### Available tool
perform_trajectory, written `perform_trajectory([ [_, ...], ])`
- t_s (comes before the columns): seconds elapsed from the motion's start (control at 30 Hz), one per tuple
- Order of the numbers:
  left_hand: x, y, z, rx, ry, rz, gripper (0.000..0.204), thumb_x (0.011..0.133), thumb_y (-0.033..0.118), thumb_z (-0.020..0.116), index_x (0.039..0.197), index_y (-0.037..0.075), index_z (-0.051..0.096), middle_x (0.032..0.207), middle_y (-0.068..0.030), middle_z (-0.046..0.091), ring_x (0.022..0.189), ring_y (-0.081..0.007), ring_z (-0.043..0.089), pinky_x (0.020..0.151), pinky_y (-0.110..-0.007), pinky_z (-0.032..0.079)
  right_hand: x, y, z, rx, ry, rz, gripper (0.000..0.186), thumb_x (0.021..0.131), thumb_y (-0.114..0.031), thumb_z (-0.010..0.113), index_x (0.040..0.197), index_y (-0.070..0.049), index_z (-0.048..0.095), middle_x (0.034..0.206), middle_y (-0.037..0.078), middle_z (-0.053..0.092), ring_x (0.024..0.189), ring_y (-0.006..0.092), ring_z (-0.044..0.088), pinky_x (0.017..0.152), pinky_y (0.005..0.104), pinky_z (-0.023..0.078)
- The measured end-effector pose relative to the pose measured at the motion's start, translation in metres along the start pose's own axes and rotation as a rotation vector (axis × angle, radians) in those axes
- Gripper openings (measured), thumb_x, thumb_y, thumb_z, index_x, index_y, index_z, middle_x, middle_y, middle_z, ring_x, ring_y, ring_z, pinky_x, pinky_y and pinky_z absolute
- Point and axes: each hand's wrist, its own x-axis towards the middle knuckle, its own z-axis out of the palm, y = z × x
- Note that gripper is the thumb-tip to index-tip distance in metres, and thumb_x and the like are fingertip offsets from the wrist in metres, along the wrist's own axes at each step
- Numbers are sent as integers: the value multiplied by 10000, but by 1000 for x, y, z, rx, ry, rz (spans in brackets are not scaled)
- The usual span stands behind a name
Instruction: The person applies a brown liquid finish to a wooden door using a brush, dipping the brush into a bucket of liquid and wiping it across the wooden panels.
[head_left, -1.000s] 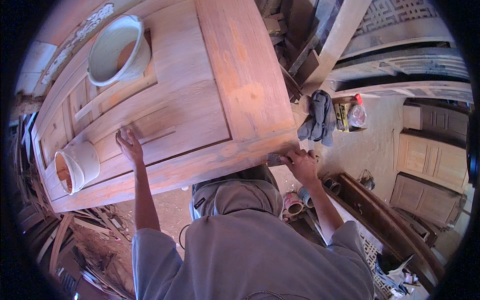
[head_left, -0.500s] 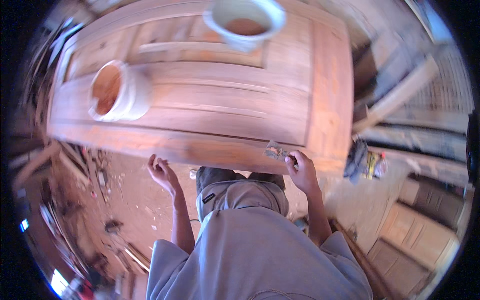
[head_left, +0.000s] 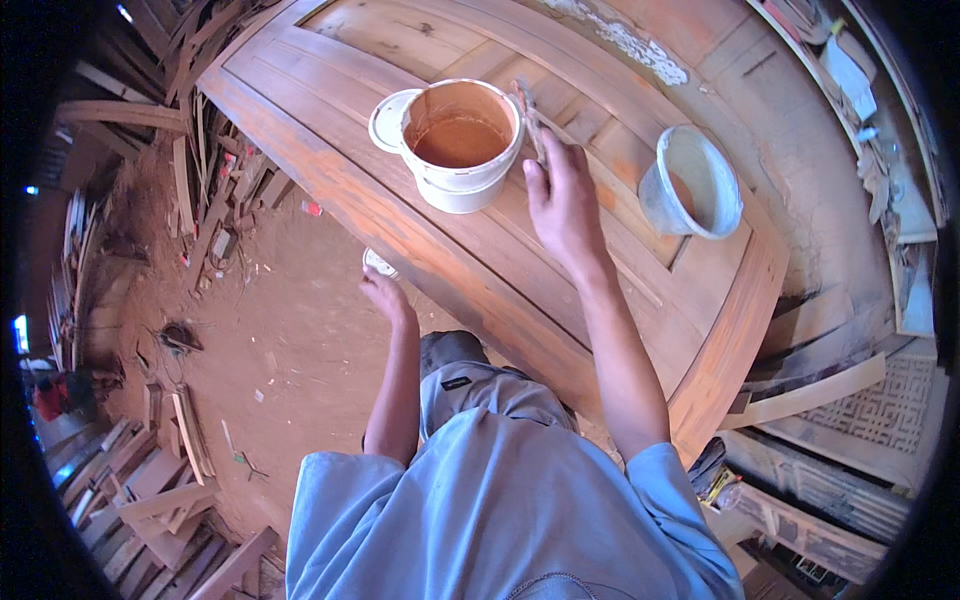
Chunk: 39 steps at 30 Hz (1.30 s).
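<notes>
A wooden panelled door (head_left: 340, 150) lies flat in front of me, with orange patches along its frame. On it stand a white tub (head_left: 455, 190) of orange-brown paste, with a handle-like white piece at its left, and a pale bucket (head_left: 665, 190) with some brown content. My right hand (head_left: 560, 205) is closed on a scraper (head_left: 525, 100) with a smeared blade, held upright just right of the white tub's rim. My left hand (head_left: 383, 287) hangs below the door's near edge, fingers loosely bent and apart, seemingly holding nothing; a white round object (head_left: 378, 258) lies beyond it.
Piles of wooden offcuts (head_left: 170, 500) lie on the dirt floor (head_left: 250, 330) at the left and lower left. A patterned panel (head_left: 840, 410) and boards (head_left: 815, 395) stand at the right, beside the door's end.
My view has turned, swinging the door diagonal. My right hand has gone from the near edge up to the white tub with the scraper. My left hand, on the door earlier, has dropped below its edge.
</notes>
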Motion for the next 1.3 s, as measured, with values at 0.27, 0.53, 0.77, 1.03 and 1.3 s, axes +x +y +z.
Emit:
perform_trajectory([
  [0.27,-22,29,58,182,189,3,621,1020,469,374,1288,-84,459,1212,-328,577,1123,-471,560,966,-506,420,24,-7,10,-270,-349,65,420,941,-145,566,1359,-129,536,1041,177,622,945,381,637,817,470,525],
  [0.53,-22,37,59,293,197,-18,642,1021,516,321,1253,-60,486,1179,-332,590,1095,-498,561,946,-539,416,91,-19,46,-372,-433,-4,265,922,-152,559,1154,-113,680,1039,154,689,958,348,681,812,478,548],
  [0.77,-23,40,63,432,202,-96,642,1010,542,317,1242,-29,498,1133,-324,617,1045,-510,581,897,-563,429,145,-13,128,-620,-761,1,255,871,-125,558,1052,-33,713,1044,258,690,1011,408,671,899,503,531],
  [1.03,-23,43,65,476,235,-129,581,1009,472,386,1298,-26,472,1193,-282,601,1079,-465,583,907,-530,438,148,-16,147,-687,-888,-140,266,903,-90,497,941,-14,750,1031,236,707,993,367,697,854,470,563],
  [1.3,-23,41,65,394,185,-112,616,1007,482,383,1345,-29,440,1228,-291,590,1105,-468,572,935,-526,432,155,-14,100,-827,-1108,-186,305,824,-95,527,1039,-103,745,1072,180,708,1034,324,679,877,464,543],
])
